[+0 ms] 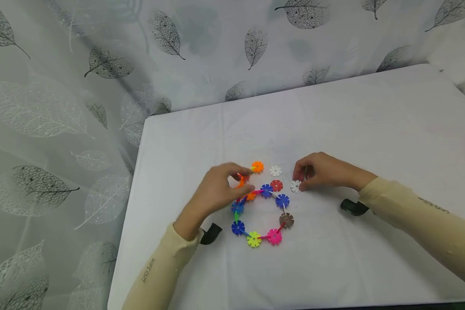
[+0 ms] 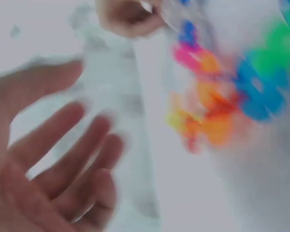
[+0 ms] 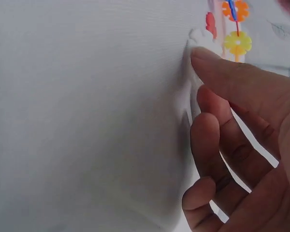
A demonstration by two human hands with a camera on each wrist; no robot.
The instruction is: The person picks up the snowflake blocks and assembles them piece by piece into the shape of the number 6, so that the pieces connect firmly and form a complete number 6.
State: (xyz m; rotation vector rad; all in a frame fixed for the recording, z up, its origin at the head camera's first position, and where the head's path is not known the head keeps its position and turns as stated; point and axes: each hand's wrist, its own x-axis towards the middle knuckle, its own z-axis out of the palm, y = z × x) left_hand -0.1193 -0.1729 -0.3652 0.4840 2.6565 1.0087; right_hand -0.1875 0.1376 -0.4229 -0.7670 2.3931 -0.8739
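A ring of notched plastic discs lies on the table, with a blue disc (image 1: 282, 200), a brown disc (image 1: 286, 220), a pink disc (image 1: 274, 237) and a yellow-green disc (image 1: 254, 239) joined by discs set on edge. Over the ring's upper left, my left hand (image 1: 221, 187) hovers with fingers and thumb apart and nothing between them; it hides part of the orange and red discs. My right hand (image 1: 321, 171) pinches a white disc (image 1: 296, 186) at the table surface, right of the ring. Thumb and fingertips meet at that disc's edge in the right wrist view.
A loose-looking white disc (image 1: 275, 171) and a red disc (image 1: 277, 185) lie between the hands. An orange disc (image 1: 257, 167) sits above the ring. The white-covered table (image 1: 372, 125) backs onto a leaf-patterned curtain (image 1: 205, 51).
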